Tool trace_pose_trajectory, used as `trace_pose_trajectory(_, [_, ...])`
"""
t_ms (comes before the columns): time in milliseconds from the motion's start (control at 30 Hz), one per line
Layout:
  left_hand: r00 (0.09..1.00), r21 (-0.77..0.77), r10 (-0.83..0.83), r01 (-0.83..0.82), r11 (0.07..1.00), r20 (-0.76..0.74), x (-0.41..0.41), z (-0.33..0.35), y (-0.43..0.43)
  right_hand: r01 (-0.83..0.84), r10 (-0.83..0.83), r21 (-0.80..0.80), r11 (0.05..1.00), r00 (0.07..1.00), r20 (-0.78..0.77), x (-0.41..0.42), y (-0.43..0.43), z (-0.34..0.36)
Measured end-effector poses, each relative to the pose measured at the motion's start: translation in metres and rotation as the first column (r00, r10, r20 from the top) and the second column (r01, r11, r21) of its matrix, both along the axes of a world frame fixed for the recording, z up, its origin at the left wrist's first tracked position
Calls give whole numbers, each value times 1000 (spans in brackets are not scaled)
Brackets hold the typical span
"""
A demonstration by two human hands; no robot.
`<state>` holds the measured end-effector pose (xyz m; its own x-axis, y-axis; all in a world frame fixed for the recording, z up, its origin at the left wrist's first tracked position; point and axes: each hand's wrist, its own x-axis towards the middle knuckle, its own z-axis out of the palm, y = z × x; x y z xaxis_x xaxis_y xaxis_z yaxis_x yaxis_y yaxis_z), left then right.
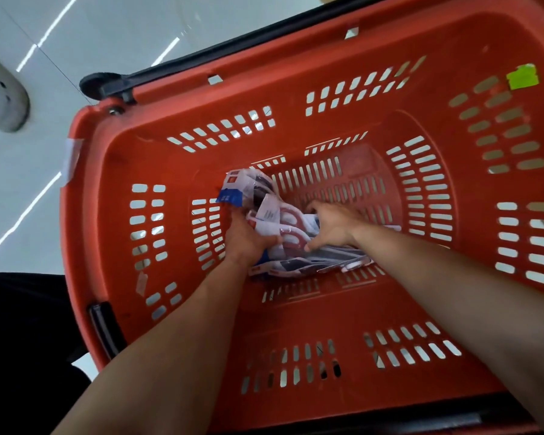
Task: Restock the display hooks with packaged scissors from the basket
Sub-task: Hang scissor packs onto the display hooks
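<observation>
Both my arms reach down into a red slotted plastic basket (pixel 296 312). On its floor lies a small pile of packaged scissors (pixel 283 224), white and blue cards with red-handled scissors under clear plastic. My left hand (pixel 248 238) grips a bunch of packs at the pile's left side, their tops sticking up toward the far wall. My right hand (pixel 330 226) rests on the pile's right side, fingers curled over a pack's edge. More flat packs (pixel 321 262) lie beneath, by my wrists. No display hooks are in view.
The basket has a black handle (pixel 113 84) along its far rim and a green sticker (pixel 522 76) on the right wall. It stands on a glossy white tiled floor. A grey perforated clog (pixel 0 95) shows at the far left.
</observation>
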<state>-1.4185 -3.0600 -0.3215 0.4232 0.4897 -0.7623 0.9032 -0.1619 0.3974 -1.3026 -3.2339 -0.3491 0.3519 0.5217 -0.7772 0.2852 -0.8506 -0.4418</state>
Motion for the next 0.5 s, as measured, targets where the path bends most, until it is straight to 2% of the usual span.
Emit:
trace_pose_trajectory(300, [999, -42, 21, -18, 999, 50, 20, 7, 6, 263, -250, 41, 964, 947, -201, 6, 2, -6])
trace_pose_trajectory(433, [996, -26, -28, 31, 999, 87, 27, 6, 5, 308, -251, 135, 942, 912, -325, 4, 11, -9])
trace_pose_trajectory(500, [996, 4, -40, 39, 999, 80, 28, 5, 2, 314, -256, 147, 938, 912, -320, 3, 14, -11])
